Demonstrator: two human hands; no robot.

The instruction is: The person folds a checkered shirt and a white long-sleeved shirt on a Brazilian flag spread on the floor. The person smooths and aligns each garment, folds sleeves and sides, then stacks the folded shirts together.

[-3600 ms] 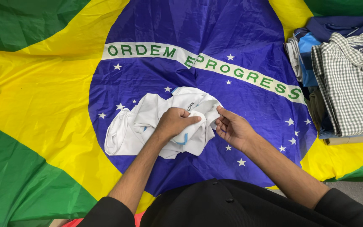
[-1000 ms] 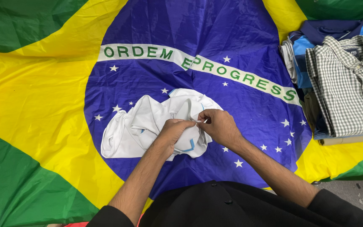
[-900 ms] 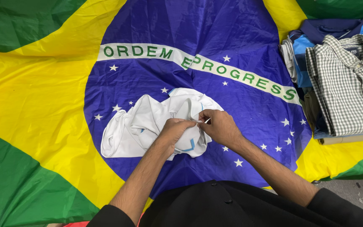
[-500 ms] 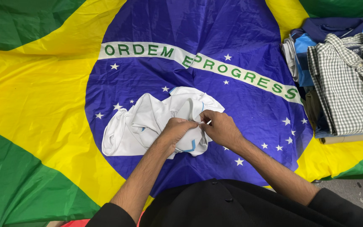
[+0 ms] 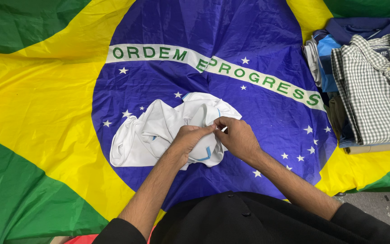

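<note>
A small fold of a crumpled white shirt [image 5: 168, 131] is pinched between the closed fingertips of the left hand [image 5: 187, 138] and of the right hand [image 5: 237, 138], the two pinches almost touching each other at the shirt's right edge. The shirt, trimmed with thin blue lines, is bunched in a heap on the blue disc of a large flag [image 5: 59, 104], which is spread flat and is also coloured yellow and green. Black sleeves are seen at the bottom edge. Well apart, at the right, a stack of folded clothes [image 5: 326, 63] is topped by a checked shirt [image 5: 375, 90].
</note>
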